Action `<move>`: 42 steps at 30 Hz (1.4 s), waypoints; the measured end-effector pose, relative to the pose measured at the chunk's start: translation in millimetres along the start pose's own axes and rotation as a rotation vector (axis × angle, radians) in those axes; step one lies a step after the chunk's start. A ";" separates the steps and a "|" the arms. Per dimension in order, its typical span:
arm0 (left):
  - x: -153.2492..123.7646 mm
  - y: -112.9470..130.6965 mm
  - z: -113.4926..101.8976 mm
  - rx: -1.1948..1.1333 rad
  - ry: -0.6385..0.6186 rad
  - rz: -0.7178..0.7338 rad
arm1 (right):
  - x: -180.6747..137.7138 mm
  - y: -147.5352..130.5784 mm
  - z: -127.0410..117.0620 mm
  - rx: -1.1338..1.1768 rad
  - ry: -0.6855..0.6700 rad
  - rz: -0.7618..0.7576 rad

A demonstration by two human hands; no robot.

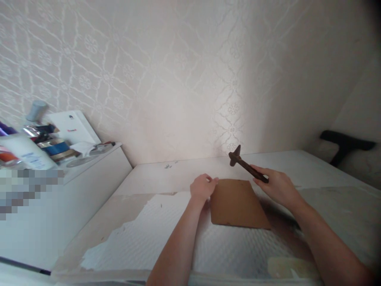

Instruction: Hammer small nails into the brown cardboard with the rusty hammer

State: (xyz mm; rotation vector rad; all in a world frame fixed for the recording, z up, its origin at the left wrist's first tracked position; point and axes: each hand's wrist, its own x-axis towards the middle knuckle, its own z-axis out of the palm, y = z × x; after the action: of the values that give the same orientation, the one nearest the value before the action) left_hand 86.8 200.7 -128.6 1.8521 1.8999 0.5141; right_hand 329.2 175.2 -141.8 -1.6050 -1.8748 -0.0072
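At 9 o'clock stands a white cabinet (89, 186) whose top is crowded with bottles (26, 153) and tins, just beside the desk (297, 163). The desk's pale textured covering is torn away in patches along its near left side. A few small dark bits (169, 166), too small to tell apart, lie near the patterned wall at 11 o'clock from the hands.

The left hand (203, 186) rests with its fingers curled in at the far left corner of a brown board (238, 204) and touches it. Whether it pinches the edge or only presses on it does not show. The board lies flat on the desk between the two forearms, its longer sides running away from the person and leaning slightly toward 11 o'clock.

The right hand (278, 186) is clenched around the handle end of a dark tool (245, 165). It hovers just past the board's far right corner. The tool is held off the desk, and its long axis runs from the hand toward 10 o'clock. Its broader head sits above the board's far edge, nearer the left hand than the handle is. The left hand is the one in contact with the board, and the right hand is apart from it.

At 3 o'clock, well apart, a black bar-shaped object (345, 143) juts out beyond the desk's far right side.
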 end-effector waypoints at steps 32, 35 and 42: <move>10.5 -14.1 1.0 -0.076 -0.089 0.043 | -1.0 -14.6 -8.1 0.513 -0.315 -0.166; 10.1 -15.1 1.1 -0.078 -0.090 0.047 | -2.8 -23.5 -9.7 0.502 -0.380 -0.231; 11.4 -16.8 2.9 -0.094 -0.074 0.062 | -2.2 -26.2 -10.8 0.455 -0.290 -0.234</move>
State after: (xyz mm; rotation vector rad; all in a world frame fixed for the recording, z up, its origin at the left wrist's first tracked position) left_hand 74.2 211.4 -140.8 1.8482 1.7450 0.5381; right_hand 311.3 162.4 -123.9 -1.1160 -2.0836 0.5381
